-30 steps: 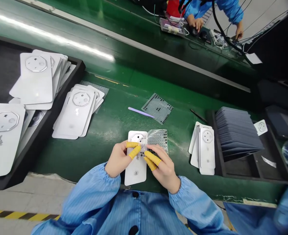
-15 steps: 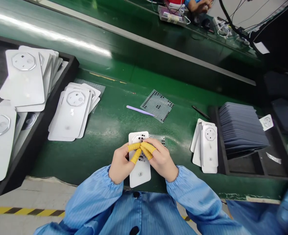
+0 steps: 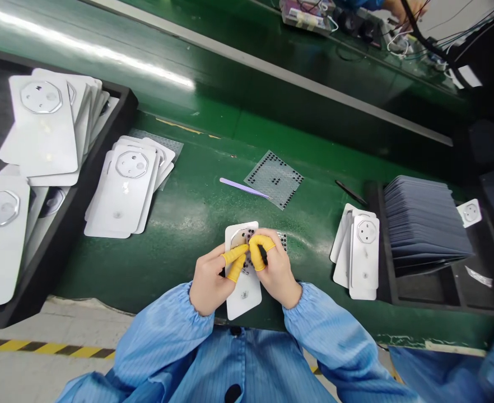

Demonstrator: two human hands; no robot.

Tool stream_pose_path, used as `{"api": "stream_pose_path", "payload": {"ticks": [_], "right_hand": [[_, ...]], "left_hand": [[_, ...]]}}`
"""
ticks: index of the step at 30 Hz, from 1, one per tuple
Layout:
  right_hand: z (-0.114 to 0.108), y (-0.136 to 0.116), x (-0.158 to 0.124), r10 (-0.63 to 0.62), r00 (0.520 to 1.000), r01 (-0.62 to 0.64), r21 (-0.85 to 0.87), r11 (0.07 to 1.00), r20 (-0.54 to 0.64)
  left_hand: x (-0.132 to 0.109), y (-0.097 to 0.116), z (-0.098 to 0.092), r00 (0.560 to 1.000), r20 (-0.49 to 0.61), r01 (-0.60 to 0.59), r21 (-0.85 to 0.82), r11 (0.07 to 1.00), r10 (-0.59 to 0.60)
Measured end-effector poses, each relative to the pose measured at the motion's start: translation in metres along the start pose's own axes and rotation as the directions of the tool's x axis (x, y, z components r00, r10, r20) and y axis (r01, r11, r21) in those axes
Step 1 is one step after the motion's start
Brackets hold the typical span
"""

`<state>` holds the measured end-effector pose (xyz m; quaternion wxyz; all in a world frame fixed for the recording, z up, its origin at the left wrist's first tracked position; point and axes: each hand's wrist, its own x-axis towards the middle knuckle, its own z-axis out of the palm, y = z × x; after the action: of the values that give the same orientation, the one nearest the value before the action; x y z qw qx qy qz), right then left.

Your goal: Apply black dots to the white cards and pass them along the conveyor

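Observation:
A white phone back panel with a clear octagonal camera area lies in front of me, its upper part covered by my fingers. Over it is a clear sheet dotted with small black parts, partly hidden behind my right hand. My left hand, in yellow finger cots, is closed, thumb and forefinger pinching the sheet above the panel. My right hand, also with yellow cots, is closed in a curled pinch at the same spot. What sits between its fingertips is too small to make out.
Purple tweezers touch another dotted clear sheet beyond my hands. White panels are stacked at left, beside a black tray of more. At right lie several panels, black tweezers and a tray with dark sheets.
My right fingertips have drawn slightly apart from the left ones and curled, leaving a gap between thumb and forefinger. The camera view has shifted a little.

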<state>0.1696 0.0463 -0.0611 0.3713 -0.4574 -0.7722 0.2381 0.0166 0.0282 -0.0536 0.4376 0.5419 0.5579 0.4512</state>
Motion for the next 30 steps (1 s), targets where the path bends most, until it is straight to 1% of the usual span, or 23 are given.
{"api": "stream_pose_path", "payload": {"ticks": [2, 4, 6, 8, 10, 11, 12, 15, 17, 19, 22, 26, 28, 30], "right_hand": [[0.001, 0.008, 0.001, 0.001, 1.000, -0.002, -0.077, 0.997, -0.008], [-0.003, 0.024, 0.004, -0.023, 1.000, 0.019, -0.147, 0.989, -0.022], [-0.013, 0.044, 0.010, -0.043, 0.998, 0.035, -0.193, 0.981, -0.040], [-0.027, 0.060, 0.017, -0.057, 0.996, 0.041, -0.234, 0.971, -0.064], [-0.042, 0.062, 0.024, -0.069, 0.993, 0.041, -0.266, 0.963, -0.099], [-0.048, 0.056, 0.027, -0.082, 0.989, 0.043, -0.284, 0.958, -0.127], [-0.053, 0.047, 0.028, -0.099, 0.982, 0.047, -0.301, 0.952, -0.159], [-0.053, 0.004, 0.024, -0.148, 0.960, 0.069, -0.310, 0.948, -0.238], [-0.045, -0.021, 0.019, -0.162, 0.961, 0.103, -0.254, 0.962, -0.224], [-0.035, -0.035, 0.012, -0.171, 0.968, 0.134, -0.198, 0.971, -0.185], [-0.031, -0.041, 0.004, -0.192, 0.975, 0.169, -0.194, 0.967, -0.110], [-0.039, -0.045, -0.007, -0.208, 0.978, 0.206, -0.261, 0.943, 0.021], [-0.041, -0.047, -0.012, -0.198, 0.979, 0.204, -0.265, 0.942, 0.051], [-0.038, -0.048, -0.017, -0.186, 0.981, 0.193, -0.251, 0.949, 0.049]], "left_hand": [[0.003, -0.003, -0.003, 0.993, 0.016, 0.119, -0.061, 0.991, -0.118], [0.007, -0.007, -0.011, 0.982, 0.014, 0.190, -0.090, 0.978, -0.190], [0.012, -0.009, -0.024, 0.975, -0.028, 0.217, -0.118, 0.969, -0.222], [0.014, -0.005, -0.037, 0.966, -0.104, 0.217, -0.180, 0.959, -0.238], [0.013, 0.004, -0.047, 0.956, -0.161, 0.196, -0.266, 0.944, -0.244], [0.011, 0.010, -0.049, 0.954, -0.166, 0.192, -0.307, 0.932, -0.251], [0.008, 0.017, -0.049, 0.953, -0.148, 0.201, -0.340, 0.919, -0.263], [-0.002, 0.034, -0.038, 0.953, -0.051, 0.257, -0.390, 0.884, -0.300], [-0.008, 0.042, -0.028, 0.957, -0.001, 0.266, -0.387, 0.883, -0.289], [-0.013, 0.048, -0.020, 0.971, 0.031, 0.233, -0.371, 0.899, -0.239], [-0.016, 0.052, -0.015, 0.988, 0.034, 0.151, -0.333, 0.931, -0.148], [-0.019, 0.054, -0.016, 0.996, -0.021, 0.076, -0.281, 0.957, -0.085], [-0.021, 0.053, -0.016, 0.996, -0.057, 0.055, -0.261, 0.964, -0.072], [-0.024, 0.050, -0.016, 0.995, -0.081, 0.043, -0.235, 0.971, -0.064]]}}
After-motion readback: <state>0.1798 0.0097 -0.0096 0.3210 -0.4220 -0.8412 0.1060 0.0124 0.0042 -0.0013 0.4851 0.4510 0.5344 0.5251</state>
